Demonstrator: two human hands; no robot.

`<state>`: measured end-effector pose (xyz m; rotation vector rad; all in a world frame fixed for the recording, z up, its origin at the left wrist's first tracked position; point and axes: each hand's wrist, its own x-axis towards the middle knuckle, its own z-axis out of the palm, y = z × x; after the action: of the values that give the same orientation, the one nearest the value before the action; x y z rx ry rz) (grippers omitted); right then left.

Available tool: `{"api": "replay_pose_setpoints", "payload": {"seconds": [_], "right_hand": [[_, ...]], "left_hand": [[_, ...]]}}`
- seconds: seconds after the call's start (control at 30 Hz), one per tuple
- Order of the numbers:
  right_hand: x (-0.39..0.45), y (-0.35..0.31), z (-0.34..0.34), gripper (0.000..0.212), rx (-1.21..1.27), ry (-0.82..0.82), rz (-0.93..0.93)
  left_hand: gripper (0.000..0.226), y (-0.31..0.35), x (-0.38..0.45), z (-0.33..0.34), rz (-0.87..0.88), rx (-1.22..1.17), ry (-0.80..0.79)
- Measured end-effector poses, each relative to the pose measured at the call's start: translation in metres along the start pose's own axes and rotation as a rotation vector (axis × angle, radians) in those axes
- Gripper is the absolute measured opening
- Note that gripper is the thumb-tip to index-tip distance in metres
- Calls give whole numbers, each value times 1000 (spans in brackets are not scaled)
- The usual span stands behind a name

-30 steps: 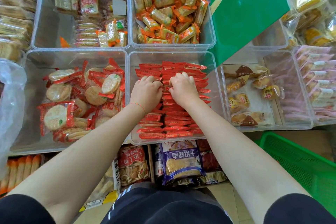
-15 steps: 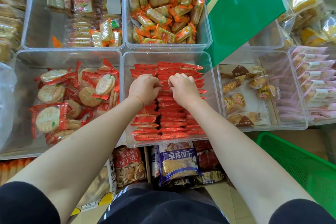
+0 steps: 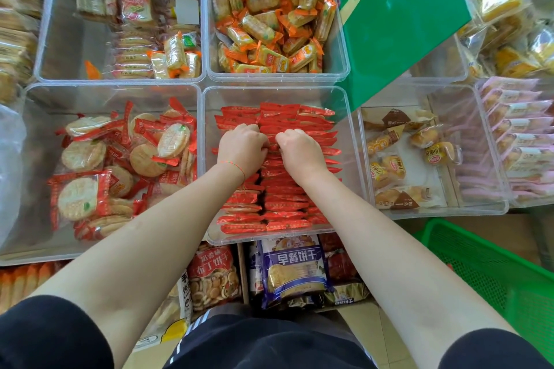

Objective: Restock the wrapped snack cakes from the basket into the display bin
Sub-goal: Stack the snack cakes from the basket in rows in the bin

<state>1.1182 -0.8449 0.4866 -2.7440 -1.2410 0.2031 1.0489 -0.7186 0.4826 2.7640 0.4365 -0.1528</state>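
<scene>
Two rows of red wrapped snack cakes [image 3: 284,207] stand on edge in the clear display bin [image 3: 350,165] at the centre. My left hand [image 3: 242,148] and my right hand [image 3: 299,151] sit side by side on the middle of the rows, knuckles up. The fingers of both hands are curled down into the packets and grip them; the fingertips are hidden among the wrappers. The green basket [image 3: 494,272] stands at the lower right, and its inside shows no packets in the visible part.
Clear bins surround the centre one: round rice crackers [image 3: 120,165] to the left, orange-wrapped biscuits [image 3: 269,24] behind, small cakes [image 3: 401,159] to the right. A green carton [image 3: 398,18] leans over the back right. Bagged biscuits [image 3: 293,269] lie on the shelf below.
Both hands have stayed in the centre bin on the red packets. Their knuckles have drawn slightly closer together and the fingers have dug deeper.
</scene>
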Motion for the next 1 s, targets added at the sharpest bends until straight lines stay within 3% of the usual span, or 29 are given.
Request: {"api": "replay_pose_setpoints", "payload": {"seconds": [0.27, 0.5, 0.67, 0.87, 1.0], "right_hand": [[8, -16, 4, 19, -6, -84, -44], [5, -4, -3, 21, -113, -43, -43], [6, 14, -16, 24, -239, -93, 71], [46, 25, -25, 24, 2, 94, 195], [69, 25, -12, 26, -3, 6, 146]], "left_hand": [[21, -3, 5, 0, -88, 134, -49], [27, -7, 1, -2, 7, 137, -31], [28, -15, -1, -9, 44, 106, 40], [26, -13, 17, -19, -34, -34, 196], [26, -15, 43, -18, -45, -91, 149]]}}
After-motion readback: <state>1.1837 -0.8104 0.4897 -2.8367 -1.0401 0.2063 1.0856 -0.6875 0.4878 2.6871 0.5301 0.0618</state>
